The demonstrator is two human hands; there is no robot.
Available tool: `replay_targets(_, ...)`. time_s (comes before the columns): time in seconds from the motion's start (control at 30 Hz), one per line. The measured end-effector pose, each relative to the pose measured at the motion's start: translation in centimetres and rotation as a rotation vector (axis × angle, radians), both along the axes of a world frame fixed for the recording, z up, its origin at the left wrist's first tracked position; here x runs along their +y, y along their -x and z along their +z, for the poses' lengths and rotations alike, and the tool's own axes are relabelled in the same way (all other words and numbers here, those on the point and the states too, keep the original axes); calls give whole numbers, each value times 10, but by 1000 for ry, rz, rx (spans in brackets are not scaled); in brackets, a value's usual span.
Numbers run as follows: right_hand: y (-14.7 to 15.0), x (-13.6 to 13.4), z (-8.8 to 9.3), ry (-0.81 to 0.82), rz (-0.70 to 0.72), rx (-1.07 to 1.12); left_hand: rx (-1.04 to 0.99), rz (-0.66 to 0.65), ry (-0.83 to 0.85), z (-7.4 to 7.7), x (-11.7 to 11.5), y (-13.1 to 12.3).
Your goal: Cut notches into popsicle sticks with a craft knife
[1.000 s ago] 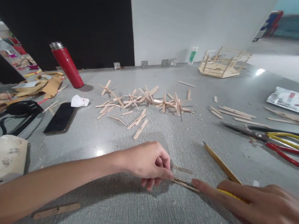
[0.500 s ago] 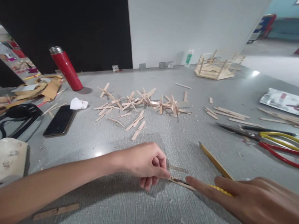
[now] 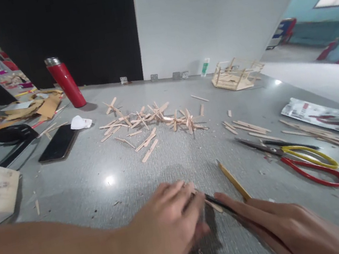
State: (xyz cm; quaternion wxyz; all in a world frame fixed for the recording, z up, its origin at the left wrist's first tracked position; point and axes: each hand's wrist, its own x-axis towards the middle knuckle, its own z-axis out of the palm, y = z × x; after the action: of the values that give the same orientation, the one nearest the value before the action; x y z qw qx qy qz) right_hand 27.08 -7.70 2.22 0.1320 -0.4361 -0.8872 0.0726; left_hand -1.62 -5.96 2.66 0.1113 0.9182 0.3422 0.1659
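My right hand (image 3: 279, 221) is closed round a craft knife, its index finger stretched along the dark blade part (image 3: 217, 202). The knife tip reaches the fingers of my left hand (image 3: 171, 217). That hand is over a thin wooden stick (image 3: 214, 206), of which one end shows beside the blade; motion blur and the fingers hide how it is held. Just beyond my right hand lies a yellow pencil-like stick (image 3: 234, 180) on the grey table.
Scissors with red and yellow handles (image 3: 315, 170) lie at the right, near a silver packet (image 3: 324, 116). Cut wooden pieces (image 3: 154, 116) are heaped mid-table. Behind are a wooden frame (image 3: 235, 76) and a red bottle (image 3: 66, 83). A phone (image 3: 58, 143) lies at the left.
My left hand has swung nearer, its back now turned up and its fingers over the stick. The wooden piece that showed beneath my left forearm is hidden. The view has shifted slightly right.
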Motion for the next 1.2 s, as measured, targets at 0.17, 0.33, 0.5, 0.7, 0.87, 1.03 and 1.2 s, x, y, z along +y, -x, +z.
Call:
replay_targets(0.17, 2, 1, 4, 4, 21, -22, 67, -92, 56, -18, -19, -7)
replay_targets(0.33, 9, 7, 18, -85, 45, 33, 18, -62, 110, -19, -11, -8)
replay_targets(0.5, 11, 8, 20, -94, 49, 24, 23, -42, 77, -22, -13, -6)
replay_targets(0.7, 13, 3, 13, -55, 82, -39, 66, -71, 93, -22, -11, -5)
replay_targets(0.87, 13, 1, 11, -1, 54, -33, 73, -73, 99, -19, -10, -6)
replay_targets(1.03, 10, 0, 8, 30, 39, -64, 50, -70, 83, -19, -10, -6)
replay_targets(1.2, 11, 1, 13, -38, 59, -62, 36, -77, 65, -20, -9, -6)
